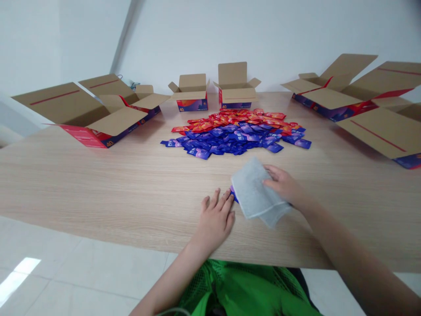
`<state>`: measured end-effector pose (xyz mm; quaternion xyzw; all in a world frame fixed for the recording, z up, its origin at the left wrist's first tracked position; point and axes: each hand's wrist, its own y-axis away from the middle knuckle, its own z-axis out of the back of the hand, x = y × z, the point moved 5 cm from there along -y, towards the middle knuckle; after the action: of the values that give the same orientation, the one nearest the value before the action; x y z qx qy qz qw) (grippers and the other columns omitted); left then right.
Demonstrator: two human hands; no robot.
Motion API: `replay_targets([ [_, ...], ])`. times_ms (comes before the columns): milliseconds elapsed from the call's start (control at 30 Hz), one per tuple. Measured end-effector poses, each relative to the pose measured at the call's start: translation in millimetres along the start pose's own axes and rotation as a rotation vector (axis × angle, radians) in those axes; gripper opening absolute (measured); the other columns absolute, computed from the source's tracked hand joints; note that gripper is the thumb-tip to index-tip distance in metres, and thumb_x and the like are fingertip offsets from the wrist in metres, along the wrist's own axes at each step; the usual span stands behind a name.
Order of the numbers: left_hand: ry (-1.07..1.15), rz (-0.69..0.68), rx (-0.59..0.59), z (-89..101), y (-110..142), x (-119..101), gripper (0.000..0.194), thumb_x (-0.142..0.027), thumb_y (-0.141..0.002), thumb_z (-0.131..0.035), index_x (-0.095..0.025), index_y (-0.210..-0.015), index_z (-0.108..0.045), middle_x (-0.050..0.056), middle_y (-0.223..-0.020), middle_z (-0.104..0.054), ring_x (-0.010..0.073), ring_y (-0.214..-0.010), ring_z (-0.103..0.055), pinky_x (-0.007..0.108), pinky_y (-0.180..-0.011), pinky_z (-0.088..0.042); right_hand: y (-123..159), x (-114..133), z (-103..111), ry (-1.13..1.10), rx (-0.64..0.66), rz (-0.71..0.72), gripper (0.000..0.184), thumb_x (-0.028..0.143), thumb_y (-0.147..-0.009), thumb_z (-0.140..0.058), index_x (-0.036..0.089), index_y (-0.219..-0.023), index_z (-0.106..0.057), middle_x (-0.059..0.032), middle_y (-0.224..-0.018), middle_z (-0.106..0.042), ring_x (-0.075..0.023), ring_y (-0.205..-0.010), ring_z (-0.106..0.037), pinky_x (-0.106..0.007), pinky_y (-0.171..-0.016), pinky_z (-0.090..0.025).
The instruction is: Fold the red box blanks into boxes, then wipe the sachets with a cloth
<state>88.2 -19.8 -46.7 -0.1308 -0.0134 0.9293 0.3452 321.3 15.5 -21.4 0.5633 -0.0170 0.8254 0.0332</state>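
Observation:
A thin whitish cloth (pixel 258 186) hangs folded from my right hand (pixel 283 184), pinched between thumb and fingers. Its lower corner looks smeared by motion. Under the cloth's left edge peeks a blue-purple sachet (pixel 233 193) on the table; the rest of it is hidden. My left hand (pixel 215 221) lies flat on the tabletop with fingers spread, its fingertips resting on the sachet's left end. Beyond both hands spreads a heap of sachets, blue ones (pixel 226 139) in front and red ones (pixel 230 118) behind.
Open cardboard boxes line the wood-look table (pixel 98 188): a left pair (pixel 108 118), two small ones at the back, one (pixel 192 104) beside another (pixel 238 98), and several on the right (pixel 338 98). A white wall (pixel 279 35) rises behind.

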Motion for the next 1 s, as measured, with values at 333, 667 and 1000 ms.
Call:
replay_targets([
  [333,0.018,0.002,-0.006,-1.0,0.5,1.9,0.045,-0.031,-0.099,-0.039,-0.02,-0.143,-0.043,0.006,-0.153,-0.041,0.0323,-0.145,-0.026,0.058,-0.111,-0.028,32.7,15.4,-56.8,0.805,0.134,0.495,0.07,0.049,-0.078,-0.067,0.02,-0.139,-0.05,-0.0147,-0.145,-0.048,-0.0337,-0.135,-0.041,-0.055,-0.113,-0.031],
  [667,0.026,0.011,0.022,-0.1,-0.4,1.3,0.046,-0.031,-0.099,-0.038,-0.021,-0.144,-0.042,0.007,-0.154,-0.039,0.0325,-0.146,-0.026,0.059,-0.111,-0.027,26.9,11.9,-60.1,0.842,0.094,0.423,0.042,0.031,-0.093,-0.044,0.019,-0.129,-0.063,-0.0122,-0.139,-0.057,-0.0259,-0.131,-0.049,-0.048,-0.113,-0.034],
  [1000,0.071,-0.094,0.042,20.1,-15.5,4.8,0.043,-0.028,-0.095,-0.048,-0.026,-0.138,-0.048,0.011,-0.154,-0.037,0.0324,-0.142,-0.031,0.055,-0.106,-0.035,26.6,8.1,-58.8,0.755,0.205,0.397,0.063,0.022,-0.076,-0.054,0.019,-0.139,-0.053,-0.0135,-0.15,-0.044,-0.0294,-0.14,-0.037,-0.055,-0.115,-0.025],
])
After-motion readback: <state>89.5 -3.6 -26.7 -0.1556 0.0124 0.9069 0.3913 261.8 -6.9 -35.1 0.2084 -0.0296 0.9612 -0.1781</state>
